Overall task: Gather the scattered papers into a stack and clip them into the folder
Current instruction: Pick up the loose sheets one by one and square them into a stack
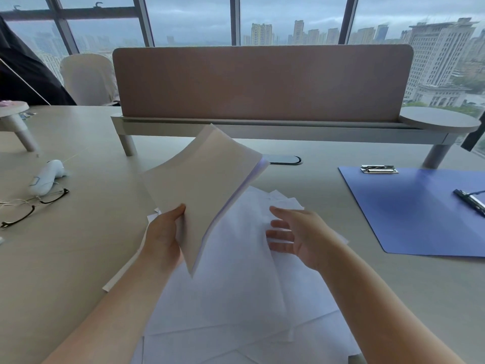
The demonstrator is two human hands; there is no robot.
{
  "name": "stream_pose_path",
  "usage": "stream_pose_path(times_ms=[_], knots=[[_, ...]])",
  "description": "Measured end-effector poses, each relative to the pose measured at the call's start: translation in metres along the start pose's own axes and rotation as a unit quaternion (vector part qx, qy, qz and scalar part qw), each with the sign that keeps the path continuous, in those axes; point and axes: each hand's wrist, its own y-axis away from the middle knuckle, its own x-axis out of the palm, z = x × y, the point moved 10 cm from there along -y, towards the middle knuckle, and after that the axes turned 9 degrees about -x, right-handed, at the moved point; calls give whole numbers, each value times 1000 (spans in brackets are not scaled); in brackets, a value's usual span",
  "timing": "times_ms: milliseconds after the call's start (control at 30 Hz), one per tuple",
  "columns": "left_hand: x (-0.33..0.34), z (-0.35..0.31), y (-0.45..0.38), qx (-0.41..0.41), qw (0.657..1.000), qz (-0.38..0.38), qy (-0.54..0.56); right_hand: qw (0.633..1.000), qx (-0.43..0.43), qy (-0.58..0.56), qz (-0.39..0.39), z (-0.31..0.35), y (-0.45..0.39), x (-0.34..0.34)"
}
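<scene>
Now, gathering loose sheets
Your left hand (164, 232) pinches the lifted paper stack (204, 185); your right hand (294, 236), fingers spread, hovers over the scattered papers (236, 298) directly below, blue clip folder (420, 214) farther right

White papers and a blue folder on a pale beige desk.
The loose papers (236, 298) are plain white; the lifted stack (202, 185) looks cream in shadow. The folder (420, 214) is periwinkle blue with a silver clip (378, 169). The divider panel (262, 82) is dusty pink-brown. The glasses (29, 206) have black frames.
</scene>
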Motion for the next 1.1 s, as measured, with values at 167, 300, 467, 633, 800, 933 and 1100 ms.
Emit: stream_pose_path(times_ms=[167, 300, 467, 633, 800, 933, 1100], knots=[[4, 1, 3, -3, 1000, 8, -1, 998, -7, 8, 60, -7, 7, 16], [7, -3, 8, 7, 1000, 5, -17, 980, -48, 141, 129, -11, 14, 35], [11, -27, 17, 46, 994, -6, -101, 934, -163, 311, 61, 13, 11, 27], [16, -38, 20, 96, 977, -6, -191, 991, -99, 56, 68, 20, 17, 11], [27, -35, 25, 130, 960, 19, -246, 995, -64, -41, 58, 15, 12, 4], [39, -29, 31, 143, 954, 59, -258, 993, -82, -52, 62, 18, 14, 8], [43, -29, 29, 164, 950, 79, -254, 993, -64, -98, 27, 18, 22, 4]])
